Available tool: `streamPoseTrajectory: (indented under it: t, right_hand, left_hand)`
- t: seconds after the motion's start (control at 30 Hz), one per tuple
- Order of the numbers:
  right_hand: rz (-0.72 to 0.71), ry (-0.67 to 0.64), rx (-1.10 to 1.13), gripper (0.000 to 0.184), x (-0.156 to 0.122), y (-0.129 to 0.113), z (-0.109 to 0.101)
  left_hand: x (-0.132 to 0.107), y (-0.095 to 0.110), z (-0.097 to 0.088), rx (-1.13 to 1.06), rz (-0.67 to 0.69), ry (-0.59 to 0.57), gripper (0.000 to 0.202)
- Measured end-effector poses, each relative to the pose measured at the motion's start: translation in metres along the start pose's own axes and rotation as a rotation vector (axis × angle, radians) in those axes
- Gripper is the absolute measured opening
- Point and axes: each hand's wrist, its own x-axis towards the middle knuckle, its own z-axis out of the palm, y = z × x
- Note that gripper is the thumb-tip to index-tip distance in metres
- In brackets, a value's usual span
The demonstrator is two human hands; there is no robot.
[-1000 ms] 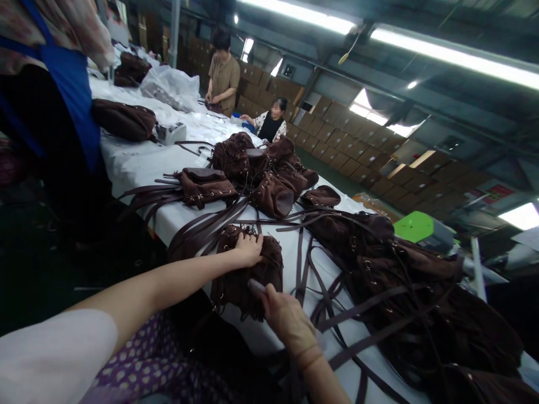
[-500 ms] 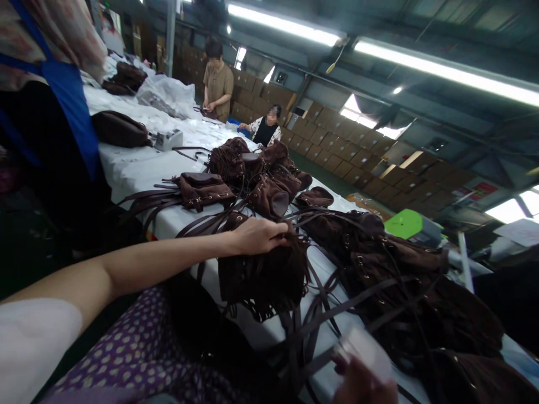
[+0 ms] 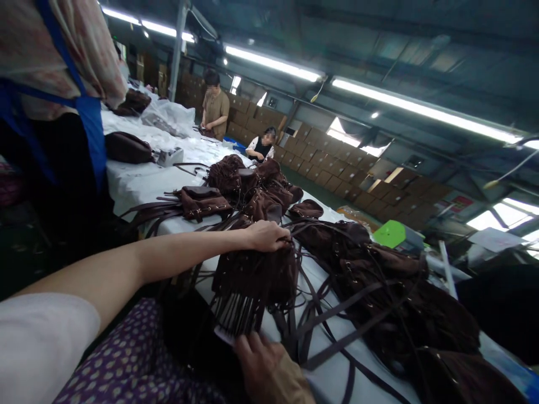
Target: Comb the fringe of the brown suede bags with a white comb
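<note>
My left hand is closed on the upper edge of a dark brown fringed bag at the near side of the table. The bag's fringe hangs down toward me. Just below it, my right hand has its fingers curled at a thin white flat piece, whose edge shows under the fringe strands. Most of that piece is hidden by the fringe and the fingers. Long dark straps lie on the white surface right of the bag.
Several brown bags are heaped beyond my left hand, and a larger pile runs along the right. A green-topped box stands behind it. A person in a blue apron is close on the left. Two others work farther back.
My right hand has moved left from the lower right, bringing the white piece under the fringe. The bag's fringe now hangs straighter, while my left hand keeps its hold.
</note>
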Motion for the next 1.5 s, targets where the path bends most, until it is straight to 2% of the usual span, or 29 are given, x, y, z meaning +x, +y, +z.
streamPoseTrajectory:
  t: [0.1, 0.13, 0.17, 0.2, 0.27, 0.3, 0.37, 0.47, 0.53, 0.57, 0.6, 0.63, 0.7, 0.73, 0.8, 0.9, 0.97, 1.03, 1.1, 1.2, 1.27, 1.3, 1.4, 1.5]
  right_hand:
    - [-0.263, 0.356, -0.028, 0.011, -0.015, -0.021, 0.011]
    - [-0.298, 0.446, -0.014, 0.011, -0.015, -0.02, 0.009]
    - [-0.258, 0.475, 0.011, 0.014, -0.013, -0.015, 0.007]
    - [-0.162, 0.443, 0.041, 0.017, -0.008, -0.004, 0.005]
    - [0.105, 0.248, 0.091, 0.016, 0.008, 0.025, 0.006]
    - [0.185, 0.161, 0.094, 0.014, 0.018, 0.041, 0.012]
    - [0.26, 0.044, 0.09, 0.011, 0.036, 0.067, 0.03]
    - [0.295, 0.016, 0.103, 0.011, 0.054, 0.083, 0.065]
    - [0.309, 0.044, 0.13, 0.016, 0.057, 0.083, 0.083]
    - [0.318, 0.06, 0.147, 0.019, 0.057, 0.082, 0.09]
    - [0.33, 0.075, 0.165, 0.021, 0.056, 0.081, 0.095]
    - [0.342, 0.09, 0.182, 0.022, 0.056, 0.081, 0.099]
    - [0.362, 0.114, 0.213, 0.023, 0.056, 0.083, 0.106]
    - [0.366, 0.123, 0.226, 0.023, 0.057, 0.084, 0.109]
    - [0.36, 0.135, 0.248, 0.023, 0.057, 0.083, 0.115]
    - [0.319, 0.146, 0.271, 0.024, 0.052, 0.077, 0.119]
    - [0.291, 0.156, 0.279, 0.025, 0.044, 0.07, 0.12]
    - [0.279, 0.175, 0.277, 0.025, 0.033, 0.064, 0.118]
    - [0.29, 0.2, 0.264, 0.026, 0.02, 0.06, 0.114]
    - [0.359, 0.322, 0.27, 0.026, -0.003, 0.059, 0.096]
    - [0.4, 0.442, 0.326, 0.024, -0.019, 0.06, 0.071]
    - [0.401, 0.493, 0.365, 0.022, -0.026, 0.061, 0.055]
    - [0.314, 0.562, 0.485, 0.021, -0.037, 0.064, 0.0]
    - [0.228, 0.582, 0.547, 0.018, -0.026, 0.071, -0.053]
  left_hand:
    - [-0.001, -0.019, 0.028, -0.016, -0.012, -0.038, 0.034]
    - [-0.001, -0.023, 0.037, -0.026, -0.014, -0.051, 0.033]
    - [0.0, -0.026, 0.045, -0.039, -0.011, -0.066, 0.032]
    - [0.002, -0.027, 0.054, -0.055, -0.002, -0.082, 0.031]
    - [0.006, -0.026, 0.066, -0.093, 0.017, -0.105, 0.028]
    - [0.008, -0.024, 0.069, -0.113, 0.023, -0.108, 0.026]
    - [0.009, -0.022, 0.068, -0.149, 0.025, -0.095, 0.026]
    - [-0.011, -0.029, 0.055, -0.189, -0.012, 0.001, 0.032]
    - [-0.044, -0.041, 0.048, -0.371, -0.191, 0.191, 0.035]
    - [-0.065, -0.047, 0.048, -0.534, -0.357, 0.308, 0.035]
    - [-0.086, -0.054, 0.051, -0.729, -0.582, 0.413, 0.035]
    - [-0.107, -0.059, 0.056, -0.927, -0.827, 0.469, 0.035]
    - [-0.14, -0.064, 0.074, -1.068, -1.05, 0.414, 0.033]
    - [-0.149, -0.064, 0.085, -1.133, -1.11, 0.364, 0.034]
    - [-0.154, -0.059, 0.108, -1.251, -1.167, 0.292, 0.035]
    - [-0.139, -0.042, 0.132, -1.404, -1.218, 0.263, 0.035]
    - [-0.126, -0.027, 0.135, -1.468, -1.201, 0.231, 0.036]
    - [-0.117, -0.009, 0.127, -1.499, -1.124, 0.205, 0.035]
    - [-0.111, 0.006, 0.108, -1.507, -1.002, 0.213, 0.03]
    - [-0.1, 0.017, 0.063, -1.464, -0.658, 0.219, 0.029]
    - [-0.089, 0.016, 0.03, -1.334, -0.403, 0.227, 0.026]
    - [-0.082, 0.014, 0.015, -1.271, -0.35, 0.245, 0.025]
    - [-0.062, 0.01, -0.026, -1.118, -0.317, 0.247, 0.022]
    - [-0.049, 0.018, -0.055, -0.968, -0.22, 0.143, 0.018]
